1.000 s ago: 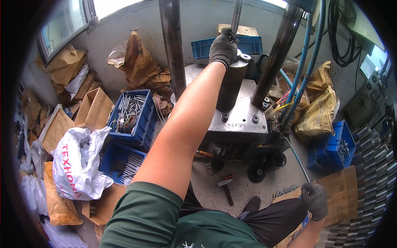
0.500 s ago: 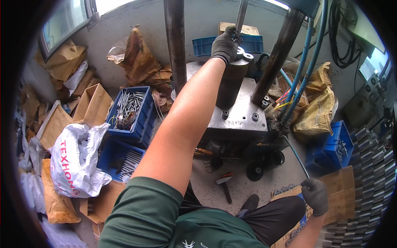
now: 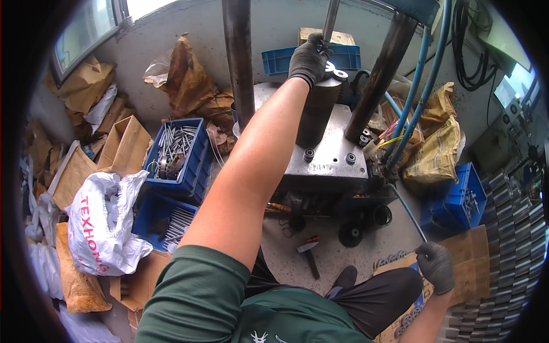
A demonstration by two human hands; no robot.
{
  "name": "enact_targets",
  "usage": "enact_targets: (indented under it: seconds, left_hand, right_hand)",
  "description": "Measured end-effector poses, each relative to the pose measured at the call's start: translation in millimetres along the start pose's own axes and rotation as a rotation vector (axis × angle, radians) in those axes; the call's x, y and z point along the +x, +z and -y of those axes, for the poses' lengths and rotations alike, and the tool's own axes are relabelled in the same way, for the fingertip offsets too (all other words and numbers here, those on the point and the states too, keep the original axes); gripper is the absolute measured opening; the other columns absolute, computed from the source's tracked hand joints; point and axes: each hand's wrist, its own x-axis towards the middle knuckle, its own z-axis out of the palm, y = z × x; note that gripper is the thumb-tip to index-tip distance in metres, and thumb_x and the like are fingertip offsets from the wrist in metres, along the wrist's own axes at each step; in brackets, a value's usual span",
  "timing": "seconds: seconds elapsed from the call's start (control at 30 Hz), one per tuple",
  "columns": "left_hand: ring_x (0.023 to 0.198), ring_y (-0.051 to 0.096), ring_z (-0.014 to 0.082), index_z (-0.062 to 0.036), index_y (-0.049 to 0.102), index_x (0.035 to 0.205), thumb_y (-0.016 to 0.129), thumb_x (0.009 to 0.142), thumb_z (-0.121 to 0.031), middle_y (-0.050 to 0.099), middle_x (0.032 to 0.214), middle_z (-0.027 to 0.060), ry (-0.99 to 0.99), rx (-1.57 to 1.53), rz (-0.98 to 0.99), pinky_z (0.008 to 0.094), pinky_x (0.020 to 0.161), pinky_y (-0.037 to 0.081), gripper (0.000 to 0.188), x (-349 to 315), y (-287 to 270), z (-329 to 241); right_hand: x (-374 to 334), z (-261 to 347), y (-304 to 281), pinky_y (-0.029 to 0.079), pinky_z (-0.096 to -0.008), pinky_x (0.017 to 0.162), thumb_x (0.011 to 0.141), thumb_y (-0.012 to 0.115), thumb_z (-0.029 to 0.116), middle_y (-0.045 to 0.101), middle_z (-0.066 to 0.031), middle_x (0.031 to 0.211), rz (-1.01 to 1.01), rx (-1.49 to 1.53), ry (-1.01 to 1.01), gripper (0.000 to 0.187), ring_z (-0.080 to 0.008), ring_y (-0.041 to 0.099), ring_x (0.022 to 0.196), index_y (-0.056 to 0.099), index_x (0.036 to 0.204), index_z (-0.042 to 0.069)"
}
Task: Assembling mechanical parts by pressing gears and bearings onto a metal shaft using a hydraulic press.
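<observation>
My left hand [image 3: 309,62], in a dark grey glove, reaches far forward over a thick dark steel cylinder [image 3: 318,111]. Its fingers close round the lower part of an upright metal rod [image 3: 330,22]; the fingertips are partly hidden behind the hand. Beside that hand, a shiny ring [image 3: 340,75] rests on the cylinder's top. The cylinder stands on a steel press table [image 3: 337,146], on which two small bearings [image 3: 309,155] sit near the front edge. Low on the right, my gloved right hand [image 3: 436,266] is wrapped round the end of a long thin lever [image 3: 407,210].
Dark steel posts [image 3: 237,57] flank the cylinder. Blue hoses [image 3: 422,86] hang at right. Blue crates of metal pins [image 3: 174,150] stand left, near a white sack [image 3: 103,223]. A hammer [image 3: 309,257] lies on the floor. Cardboard [image 3: 469,263] with several round parts lies beside my right leg.
The whole view has shifted slightly, so things sit a little further up and left. Both hands keep their hold, with no clear movement of the rod or lever.
</observation>
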Motion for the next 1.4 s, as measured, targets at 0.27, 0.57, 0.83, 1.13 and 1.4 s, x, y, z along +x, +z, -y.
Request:
enact_targets:
  seconds: [0.27,0.57,0.83,1.13,1.4]
  left_hand:
    - [0.111,0.071,0.0330,-0.0156,0.064,0.128,0.075,0.095,-0.020,0.076,0.115,0.0125,0.020,-0.026,-0.003,0.0438,0.098,0.055,0.034,-4,-2,-4]
    - [0.106,0.073,0.0332,-0.0142,0.065,0.124,0.076,0.095,-0.022,0.077,0.111,0.0120,0.067,0.029,-0.011,0.0434,0.095,0.056,0.031,-1,0,6]
    - [0.099,0.074,0.0261,-0.0065,0.061,0.133,0.080,0.093,-0.034,0.076,0.108,0.0122,0.030,-0.101,0.072,0.0391,0.089,0.059,0.052,4,4,-1]
    - [0.083,0.072,0.0196,-0.0029,0.068,0.123,0.064,0.099,-0.037,0.075,0.093,0.0120,-0.137,-0.724,0.014,0.0344,0.076,0.056,0.042,24,8,36]
    - [0.077,0.068,0.0163,-0.0045,0.072,0.107,0.053,0.105,-0.040,0.072,0.085,0.0080,-0.053,-0.497,0.075,0.0322,0.075,0.054,0.040,24,4,34]
  right_hand:
    - [8,3,-11,0.057,-0.0433,0.078,0.081,0.071,0.010,0.073,-0.0196,0.089,0.036,0.069,0.055,0.021,-0.0373,0.072,0.084,0.076,0.100,0.004]
    - [151,2,-64,0.055,-0.0441,0.084,0.091,0.060,-0.002,0.068,-0.0206,0.096,-0.794,-0.193,-0.296,0.018,-0.0419,0.068,0.091,0.067,0.107,0.004]
    - [222,-37,-96,0.055,-0.0470,0.080,0.090,0.061,0.003,0.066,-0.0210,0.096,-0.694,-0.334,-0.291,0.017,-0.0388,0.067,0.088,0.067,0.106,0.003]
    - [35,-5,-26,0.058,-0.0460,0.083,0.080,0.074,0.010,0.074,-0.0199,0.096,0.278,0.072,-0.014,0.028,-0.0368,0.073,0.091,0.076,0.108,0.005]
    - [-5,8,13,0.055,-0.0436,0.073,0.083,0.069,0.010,0.071,-0.0196,0.085,0.088,0.032,0.075,0.011,-0.0381,0.071,0.080,0.073,0.089,0.002]
